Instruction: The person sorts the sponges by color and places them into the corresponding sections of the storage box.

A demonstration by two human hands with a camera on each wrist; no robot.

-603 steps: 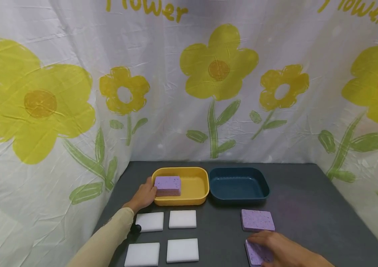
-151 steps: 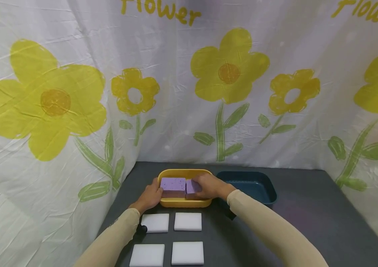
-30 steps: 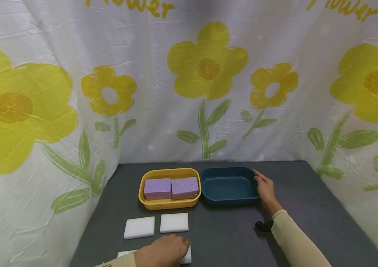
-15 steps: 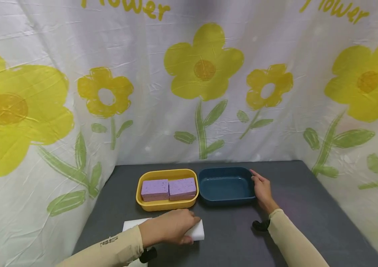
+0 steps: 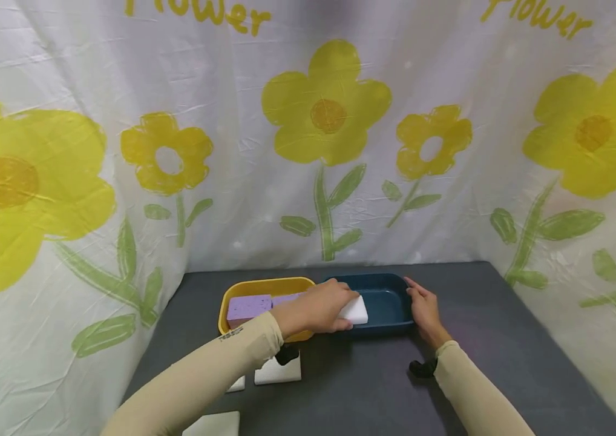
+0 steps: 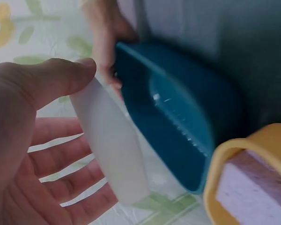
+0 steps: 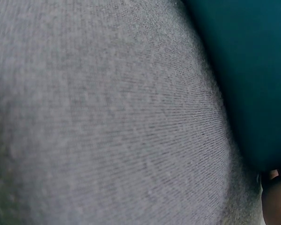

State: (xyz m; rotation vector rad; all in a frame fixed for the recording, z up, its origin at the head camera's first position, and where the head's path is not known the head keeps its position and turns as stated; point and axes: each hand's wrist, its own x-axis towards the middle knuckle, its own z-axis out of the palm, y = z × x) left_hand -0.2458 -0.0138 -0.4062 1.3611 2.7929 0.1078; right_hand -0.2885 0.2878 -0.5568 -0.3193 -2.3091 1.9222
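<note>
Left hand [image 5: 319, 307] pinches a white block [image 5: 356, 311], thumb against fingers, held at the left part of the blue tray [image 5: 388, 306]. Right hand [image 5: 425, 313] grips the tray's right end. Step (judged): loading blue tray. Next calls for lowering the block flat, then release.

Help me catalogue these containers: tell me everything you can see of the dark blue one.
The dark blue container is an open, rounded rectangular tub, smooth and slightly glossy, apparently plastic. It stands upright on the dark table, right of the yellow container. The right hand holds its right rim. The left hand, with a white block, hides its left part; contact there is unclear. The visible interior is bare.
</note>
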